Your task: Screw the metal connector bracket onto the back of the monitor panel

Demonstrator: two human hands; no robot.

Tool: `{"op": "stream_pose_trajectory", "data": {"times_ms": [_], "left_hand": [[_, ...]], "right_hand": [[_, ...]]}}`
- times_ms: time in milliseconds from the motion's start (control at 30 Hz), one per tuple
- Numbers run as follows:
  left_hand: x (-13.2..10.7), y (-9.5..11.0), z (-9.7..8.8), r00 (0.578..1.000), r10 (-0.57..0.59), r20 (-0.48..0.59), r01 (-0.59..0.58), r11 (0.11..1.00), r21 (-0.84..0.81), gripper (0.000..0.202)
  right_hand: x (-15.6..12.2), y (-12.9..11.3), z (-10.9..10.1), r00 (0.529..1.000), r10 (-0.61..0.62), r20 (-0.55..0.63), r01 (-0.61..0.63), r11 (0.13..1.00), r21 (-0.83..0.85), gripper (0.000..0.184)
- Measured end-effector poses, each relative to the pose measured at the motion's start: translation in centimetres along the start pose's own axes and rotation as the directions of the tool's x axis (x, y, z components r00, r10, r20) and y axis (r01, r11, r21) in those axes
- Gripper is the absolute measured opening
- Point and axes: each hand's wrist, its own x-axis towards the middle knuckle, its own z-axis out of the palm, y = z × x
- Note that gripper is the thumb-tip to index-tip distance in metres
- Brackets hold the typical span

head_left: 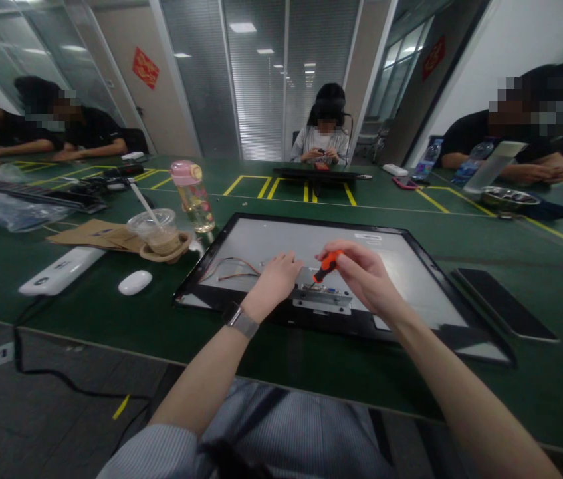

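Green tabletop point(96, 326); screwdriver point(328, 265) slants down from right hand point(368, 274).

You wear a shirt of pale blue-grey cloth with fine stripes. Your left sleeve point(161, 444) ends around the elbow, leaving the forearm bare down to the left hand point(276, 278). On that wrist sits a smartwatch point(232, 314) with a dark face and a grey band point(247, 324). Your right forearm point(453, 369) and right hand point(365, 274) are bare. The same striped cloth point(306, 426) covers your front, creased in dark folds.
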Motion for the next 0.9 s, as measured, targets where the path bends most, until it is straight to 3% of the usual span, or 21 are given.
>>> {"op": "stream_pose_trajectory", "data": {"times_ms": [300, 633, 767, 900], "left_hand": [[0.02, 0.09, -0.25, 1.0, -0.008, 0.016, 0.008, 1.0, -0.024, 0.031], [-0.03, 0.09, -0.23, 1.0, -0.013, 0.007, 0.013, 1.0, -0.013, 0.03], [-0.05, 0.04, -0.11, 1.0, -0.004, -0.005, 0.004, 1.0, -0.02, 0.029], [-0.04, 0.08, -0.11, 1.0, -0.005, -0.003, 0.005, 1.0, -0.018, 0.03]], "right_hand": [[0.19, -0.48, 0.18, 1.0, 0.005, 0.025, -0.005, 1.0, 0.03, 0.014], [0.06, -0.27, -0.44, 0.987, -0.153, -0.054, 0.127, 0.935, -0.332, 0.011], [-0.3, -0.25, -0.49, 0.997, -0.073, 0.0, 0.07, 0.954, -0.291, 0.027], [-0.33, -0.17, -0.42, 0.998, -0.055, -0.012, 0.049, 0.962, -0.269, 0.028]]}}
